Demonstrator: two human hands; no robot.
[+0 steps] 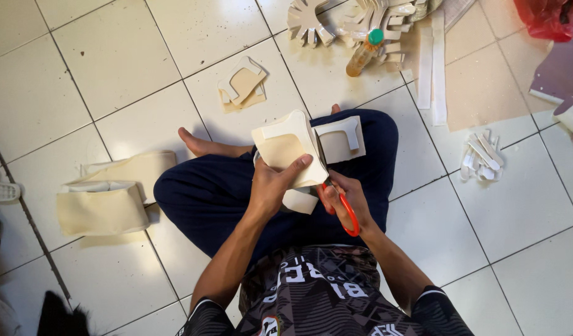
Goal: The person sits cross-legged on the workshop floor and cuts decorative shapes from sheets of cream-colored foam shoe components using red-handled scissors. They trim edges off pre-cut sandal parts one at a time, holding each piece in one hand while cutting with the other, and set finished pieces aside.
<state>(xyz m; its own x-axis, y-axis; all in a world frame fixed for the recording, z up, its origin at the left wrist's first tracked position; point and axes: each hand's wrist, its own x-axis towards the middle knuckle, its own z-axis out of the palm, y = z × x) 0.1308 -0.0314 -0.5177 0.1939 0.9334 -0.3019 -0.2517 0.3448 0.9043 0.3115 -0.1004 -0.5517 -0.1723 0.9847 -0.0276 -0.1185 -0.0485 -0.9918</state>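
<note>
Scissors (347,211) in my right hand (341,198) bite the foam piece (289,146) my left hand (275,185) pinches; cut just begun, trimmed pieces (242,84) at eleven o'clock, stack (109,193) at nine uncut.

Packages on the tiled floor: one bottle and one bag, no labels, signs or screens.
A small bottle (363,53) with amber contents and a green cap lies tilted among pale cut pieces near the top edge, beyond the sitting person's knees. A crumpled red plastic bag (546,17) sits in the top right corner, partly cut off by the frame.
</note>
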